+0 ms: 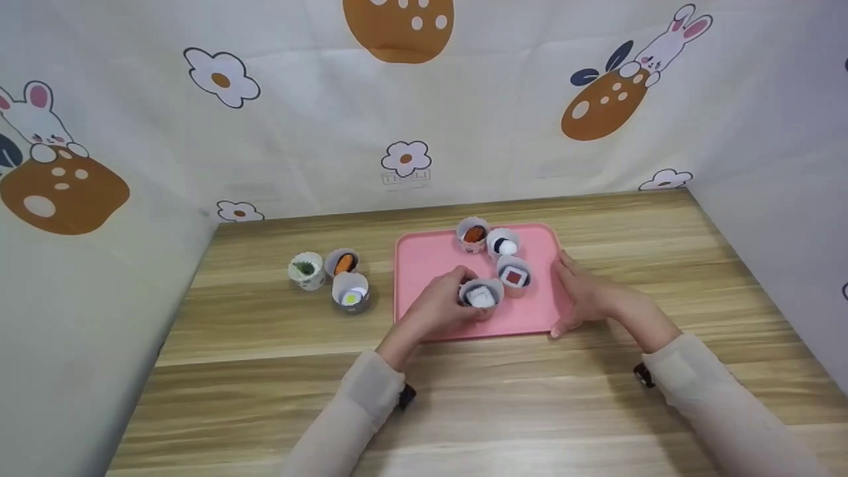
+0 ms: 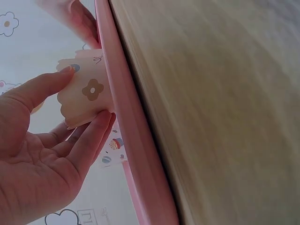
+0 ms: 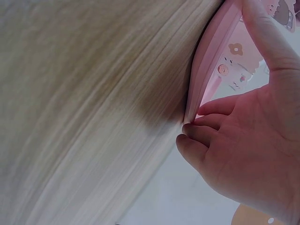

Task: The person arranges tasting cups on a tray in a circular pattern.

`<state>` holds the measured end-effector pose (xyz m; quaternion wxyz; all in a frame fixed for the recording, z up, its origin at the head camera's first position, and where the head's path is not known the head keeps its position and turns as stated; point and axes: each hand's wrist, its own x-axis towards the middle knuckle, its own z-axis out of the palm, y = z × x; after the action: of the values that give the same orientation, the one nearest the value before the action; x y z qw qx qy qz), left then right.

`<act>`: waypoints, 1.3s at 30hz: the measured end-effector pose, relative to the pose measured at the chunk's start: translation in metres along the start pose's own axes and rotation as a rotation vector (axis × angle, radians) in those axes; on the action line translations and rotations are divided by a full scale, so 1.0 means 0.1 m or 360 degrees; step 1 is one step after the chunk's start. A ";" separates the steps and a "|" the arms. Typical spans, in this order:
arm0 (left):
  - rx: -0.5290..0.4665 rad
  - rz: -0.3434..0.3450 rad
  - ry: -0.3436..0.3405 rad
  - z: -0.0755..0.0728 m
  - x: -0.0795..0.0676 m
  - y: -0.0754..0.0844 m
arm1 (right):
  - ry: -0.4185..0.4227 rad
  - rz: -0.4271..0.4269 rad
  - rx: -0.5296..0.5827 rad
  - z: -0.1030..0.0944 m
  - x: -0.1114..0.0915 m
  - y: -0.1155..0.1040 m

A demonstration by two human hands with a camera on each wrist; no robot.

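Observation:
A pink tray (image 1: 429,248) lies on the wooden table with several paper cups on it. My left hand (image 1: 438,302) holds a flower-printed paper cup (image 2: 86,89) between thumb and fingers, low over the tray near its front edge. A white toy sushi piece (image 1: 481,297) sits inside this cup. Just behind it stands a cup with a square white-and-red piece (image 1: 515,277). Farther back are a cup with an orange-red piece (image 1: 474,234) and one with a black-and-white piece (image 1: 505,246). My right hand (image 1: 586,297) rests against the tray's right side, its thumb and fingers spread along the rim.
Left of the tray, three more cups stand close together on the table: one with a green-topped piece (image 1: 306,270), one with an orange piece (image 1: 343,264), one with a yellow-and-white piece (image 1: 351,293). A printed cloth wall (image 1: 318,152) encloses the table's back and sides.

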<state>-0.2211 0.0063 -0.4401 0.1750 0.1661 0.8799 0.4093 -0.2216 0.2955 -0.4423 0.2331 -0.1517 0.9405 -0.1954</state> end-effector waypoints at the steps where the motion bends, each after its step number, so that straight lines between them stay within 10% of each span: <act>1: -0.0005 -0.0002 -0.0004 0.01 0.01 0.00 | -0.0001 0.0002 0.0002 0.00 0.00 0.00; 39: 0.0090 0.0018 -0.0067 0.21 0.09 0.14 | 0.0014 -0.0005 -0.0074 0.01 0.00 -0.01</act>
<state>-0.2180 0.0323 -0.4432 0.1864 0.1846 0.8863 0.3816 -0.2209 0.2943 -0.4430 0.2251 -0.1577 0.9456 -0.1744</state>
